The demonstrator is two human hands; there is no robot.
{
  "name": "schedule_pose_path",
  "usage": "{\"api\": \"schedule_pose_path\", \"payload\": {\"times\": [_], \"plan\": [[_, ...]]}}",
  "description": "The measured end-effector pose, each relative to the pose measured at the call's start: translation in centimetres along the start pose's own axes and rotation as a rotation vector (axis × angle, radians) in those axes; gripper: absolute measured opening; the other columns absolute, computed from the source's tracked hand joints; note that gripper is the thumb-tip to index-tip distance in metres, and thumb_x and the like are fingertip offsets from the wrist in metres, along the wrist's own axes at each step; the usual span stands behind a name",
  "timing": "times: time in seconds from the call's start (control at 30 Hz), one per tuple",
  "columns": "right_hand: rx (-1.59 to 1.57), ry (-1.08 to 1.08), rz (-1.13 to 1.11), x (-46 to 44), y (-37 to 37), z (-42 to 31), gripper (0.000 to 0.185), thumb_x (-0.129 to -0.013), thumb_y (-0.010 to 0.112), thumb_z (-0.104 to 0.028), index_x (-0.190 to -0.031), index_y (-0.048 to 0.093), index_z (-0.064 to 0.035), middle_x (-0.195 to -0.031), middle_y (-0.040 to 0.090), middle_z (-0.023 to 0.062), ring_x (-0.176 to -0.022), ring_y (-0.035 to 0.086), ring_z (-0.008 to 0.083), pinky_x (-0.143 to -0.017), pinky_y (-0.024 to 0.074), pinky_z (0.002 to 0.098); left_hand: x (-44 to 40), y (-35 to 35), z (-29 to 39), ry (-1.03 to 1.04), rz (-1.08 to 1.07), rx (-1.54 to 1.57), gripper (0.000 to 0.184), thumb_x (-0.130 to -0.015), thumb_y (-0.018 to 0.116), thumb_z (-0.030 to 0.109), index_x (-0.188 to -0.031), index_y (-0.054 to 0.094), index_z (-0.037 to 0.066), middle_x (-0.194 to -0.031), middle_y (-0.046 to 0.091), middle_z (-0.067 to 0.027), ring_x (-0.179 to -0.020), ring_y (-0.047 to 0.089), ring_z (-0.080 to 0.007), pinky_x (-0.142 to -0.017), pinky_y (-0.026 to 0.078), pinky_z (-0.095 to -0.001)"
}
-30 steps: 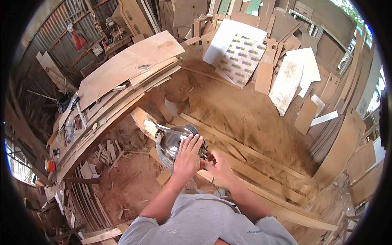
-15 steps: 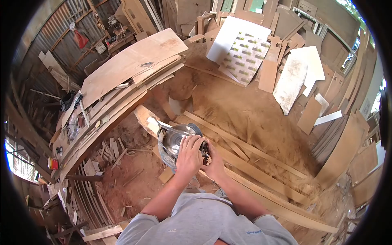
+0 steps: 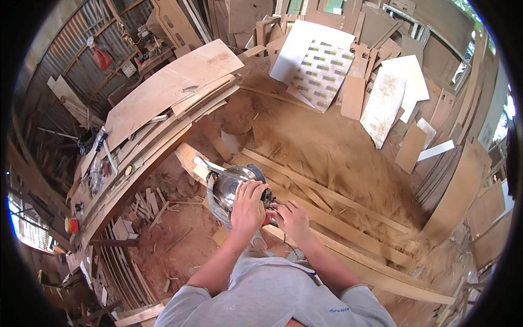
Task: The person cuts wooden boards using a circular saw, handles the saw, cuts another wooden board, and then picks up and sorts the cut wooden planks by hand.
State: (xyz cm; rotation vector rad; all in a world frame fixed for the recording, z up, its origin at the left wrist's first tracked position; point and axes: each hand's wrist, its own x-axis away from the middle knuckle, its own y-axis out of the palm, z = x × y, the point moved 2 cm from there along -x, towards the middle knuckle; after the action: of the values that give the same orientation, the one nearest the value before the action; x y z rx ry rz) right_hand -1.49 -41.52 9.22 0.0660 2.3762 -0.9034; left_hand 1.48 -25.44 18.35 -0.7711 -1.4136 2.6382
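A circular saw (image 3: pixel 235 187) with a shiny metal guard lies over a long wooden board (image 3: pixel 348 252) just in front of my body. My left hand (image 3: pixel 249 207) is wrapped over the top of the saw, fingers curled on its housing. On the saw's right side, my right hand (image 3: pixel 291 219) has its fingers bent in at a small dark and red part. My fingers hide most of that part. The board's pale end (image 3: pixel 190 159) sticks out beyond the saw, with a thin light strip beside the guard.
Stacked plywood sheets (image 3: pixel 174 82) lie on a bench to the left. Several planks (image 3: pixel 327 188) rest on the sawdust-covered floor to the right. White panels (image 3: pixel 316 68) and wood offcuts lean at the back. Small scraps (image 3: pixel 152 203) litter the ground at left.
My right hand has shifted outward along the saw's right side, its fingers now bent at the small part. My left hand stays on the saw. The view has tilted slightly.
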Motion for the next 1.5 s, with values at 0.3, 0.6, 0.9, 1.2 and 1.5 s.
{"api": "schedule_pose_path", "payload": {"times": [0.3, 0.6, 0.9, 1.2, 1.5], "plan": [[-1.030, 1.016, -0.105, -0.6, 1.7, -1.2, 0.045, -0.113, 0.058, -0.034, -0.090, 0.076, -0.0004, -0.068, 0.061, -0.0011, -0.054, 0.045, 0.0092, -0.051, 0.0360, 0.0300, 0.4, 0.2, -0.1, -0.001, -0.005, -0.025, 0.047, -0.084, 0.058, 0.000, -0.131, 0.066, 0.004, -0.135, 0.065, -0.0167, -0.137, 0.055, -0.0364, -0.126, 0.033, -0.0551], [-0.947, 1.077, 0.010, -0.5, 2.0, -2.4, 0.050, -0.112, 0.059, -0.040, -0.085, 0.074, -0.0008, -0.054, 0.052, -0.0019, -0.045, 0.042, 0.0088, -0.045, 0.0310, 0.0279, 0.6, 0.1, -0.8, 0.025, -0.050, 0.005, 0.050, -0.086, 0.057, 0.001, -0.135, 0.064, 0.002, -0.141, 0.063, -0.0182, -0.140, 0.053, -0.0376, -0.126, 0.033, -0.0548], [0.205, 0.003, -0.241, 4.7, 5.9, -10.0, 0.029, -0.087, 0.067, -0.015, -0.111, 0.076, -0.0027, -0.124, 0.072, 0.0149, -0.123, 0.064, 0.0358, -0.110, 0.0476, 0.0487, 1.2, -1.5, -3.4, 0.146, -0.261, 0.091, 0.047, -0.098, 0.063, 0.011, -0.144, 0.062, 0.001, -0.149, 0.059, -0.0205, -0.145, 0.049, -0.0399, -0.127, 0.030, -0.0540], [-0.027, 0.388, -0.427, -1.3, 9.1, -10.1, 0.049, -0.088, 0.067, -0.011, -0.136, 0.066, -0.0068, -0.142, 0.064, 0.0211, -0.140, 0.055, 0.0373, -0.122, 0.0380, 0.0483, 4.8, -4.6, -16.7, -0.202, 0.163, 0.534, 0.017, -0.100, 0.070, 0.002, -0.113, 0.061, -0.003, -0.102, 0.057, -0.0066, -0.091, 0.054, -0.0183, -0.083, 0.048, -0.0351], [0.058, 0.302, -0.309, 0.2, 11.6, -9.2, 0.052, -0.081, 0.072, -0.012, -0.133, 0.068, -0.0082, -0.140, 0.066, 0.0184, -0.138, 0.058, 0.0371, -0.119, 0.0429, 0.0470, 6.3, 1.6, -21.2, -0.512, -0.264, 1.448, 0.072, -0.103, 0.064, 0.044, -0.155, 0.045, -0.001, -0.145, 0.059, -0.0146, -0.132, 0.060, -0.0283, -0.110, 0.049, -0.0457]]}}
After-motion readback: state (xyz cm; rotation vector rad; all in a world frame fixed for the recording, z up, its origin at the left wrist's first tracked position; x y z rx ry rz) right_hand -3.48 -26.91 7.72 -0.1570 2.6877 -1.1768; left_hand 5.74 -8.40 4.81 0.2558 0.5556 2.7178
